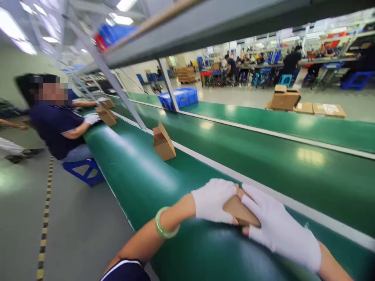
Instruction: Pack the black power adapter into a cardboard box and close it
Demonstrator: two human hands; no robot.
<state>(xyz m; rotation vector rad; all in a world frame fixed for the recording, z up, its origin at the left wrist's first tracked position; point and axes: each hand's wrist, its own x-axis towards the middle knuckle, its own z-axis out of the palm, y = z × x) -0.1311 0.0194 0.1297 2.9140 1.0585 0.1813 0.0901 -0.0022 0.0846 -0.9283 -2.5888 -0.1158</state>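
Both my hands grip a small brown cardboard box low over the green work surface. On the box's left side is my left hand, in a white glove with bare fingertips, a pale green bangle on that wrist. My right hand, gloved the same way, closes round the right side. The hands cover much of the box, so its ends are hidden. Farther up the surface, to the left, stands another cardboard box with its flap raised, apart from my hands.
A co-worker sits at the left edge, gloved hand by a cardboard box. A white rail runs beside my surface. Slanted metal posts hold a shelf overhead. Blue crates and stacked cartons lie beyond.
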